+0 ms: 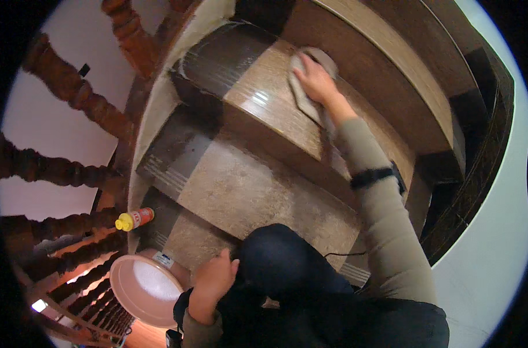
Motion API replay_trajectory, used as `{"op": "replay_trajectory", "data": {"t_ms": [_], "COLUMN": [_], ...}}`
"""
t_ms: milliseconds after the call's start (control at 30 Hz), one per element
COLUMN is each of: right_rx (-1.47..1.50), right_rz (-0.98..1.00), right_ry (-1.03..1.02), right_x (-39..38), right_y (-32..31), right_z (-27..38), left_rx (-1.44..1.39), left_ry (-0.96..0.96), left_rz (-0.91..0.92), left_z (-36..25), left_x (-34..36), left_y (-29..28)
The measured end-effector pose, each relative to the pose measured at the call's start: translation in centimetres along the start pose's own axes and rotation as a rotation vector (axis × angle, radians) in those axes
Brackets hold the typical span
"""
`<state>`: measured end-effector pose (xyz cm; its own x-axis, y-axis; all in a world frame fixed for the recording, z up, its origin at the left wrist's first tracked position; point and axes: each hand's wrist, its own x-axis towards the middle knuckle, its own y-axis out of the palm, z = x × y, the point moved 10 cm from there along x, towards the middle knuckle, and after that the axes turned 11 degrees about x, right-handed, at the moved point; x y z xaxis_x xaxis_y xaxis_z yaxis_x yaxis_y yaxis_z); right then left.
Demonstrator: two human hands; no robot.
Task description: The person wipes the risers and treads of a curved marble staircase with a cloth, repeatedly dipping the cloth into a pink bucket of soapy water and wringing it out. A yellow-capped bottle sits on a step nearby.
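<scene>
My right hand (317,81) presses a light grey cloth (299,95) onto a tiled stair tread (264,81), close to the riser behind it. The fingers lie over the cloth, and part of it is hidden beneath them. The tread looks wet and shiny, with whitish streaks on its dark left end. Low in the view, beside my bent knee (281,255), is my left hand (214,278), with its fingers curled in and the thumb sticking out. I see nothing in it.
A pink basin (120,284) with white foamy liquid stands at lower left. Near it a red bottle with a yellow cap (137,218) sits by the stair edge. Turned wooden balusters (78,93) line the left; a white wall (478,261) rises at right. Dark-edged steps climb ahead.
</scene>
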<state>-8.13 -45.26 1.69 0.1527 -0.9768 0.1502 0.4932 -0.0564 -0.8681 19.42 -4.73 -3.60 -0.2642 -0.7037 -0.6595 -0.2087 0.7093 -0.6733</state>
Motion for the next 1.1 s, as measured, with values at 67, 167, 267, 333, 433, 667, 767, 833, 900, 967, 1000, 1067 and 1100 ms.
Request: {"op": "replay_trajectory", "data": {"t_ms": [67, 167, 267, 333, 433, 667, 767, 833, 900, 967, 1000, 1067, 1100], "right_rx": [-0.116, -0.146, -0.377, -0.419, -0.280, -0.086, -0.016, 0.042, 0.125, 0.108, 0.112, 0.050, 0.005], "right_rz": [-0.028, -0.282, -0.281, -0.211, -0.088, 0.056, 0.076, 0.085, 0.145, 0.092, 0.086, 0.036, 0.007], "right_ry": [-0.018, 0.216, 0.374, 0.421, 0.218, -0.163, -0.242, -0.266, -0.257, -0.232, -0.281, -0.305, -0.331], "right_x": [-5.1, -12.5, -14.0, -11.5, -5.4, 10.2, 15.1, 17.4, 18.9, 19.6, 19.4, 18.9, 18.2], "right_y": [-3.2, -8.3, -8.6, -6.7, -2.0, 7.1, 9.9, 11.0, 12.1, 12.2, 12.4, 12.6, 12.8], "right_z": [-1.8, -6.4, -8.9, -9.1, -5.3, 6.6, 9.7, 10.7, 11.1, 11.0, 11.7, 12.9, 14.0], "left_rx": [-0.047, 0.033, 0.026, 0.000, -0.094, -0.062, -0.075, -0.076, -0.087, -0.086, -0.073, -0.049, -0.032], "left_ry": [0.052, 0.089, 0.134, 0.141, 0.110, 0.002, -0.054, -0.082, -0.131, -0.157, -0.159, -0.158, -0.160], "left_rz": [-0.053, -0.117, -0.243, -0.254, -0.213, -0.212, -0.197, -0.216, -0.217, -0.246, -0.302, -0.431, -0.513], "left_z": [-1.0, -1.8, -2.1, -2.0, -1.4, 0.4, 1.6, 2.5, 3.0, 2.9, 2.7, 2.2, 2.1], "left_x": [-0.4, -2.0, -3.7, -4.3, -4.4, -4.3, -4.3, -4.3, -5.0, -6.8, -7.5, -9.2, -10.1], "left_y": [-1.0, -2.1, -3.7, -4.2, -4.4, -3.8, -2.3, -1.7, -1.1, -1.1, -1.5, -2.4, -3.1]}}
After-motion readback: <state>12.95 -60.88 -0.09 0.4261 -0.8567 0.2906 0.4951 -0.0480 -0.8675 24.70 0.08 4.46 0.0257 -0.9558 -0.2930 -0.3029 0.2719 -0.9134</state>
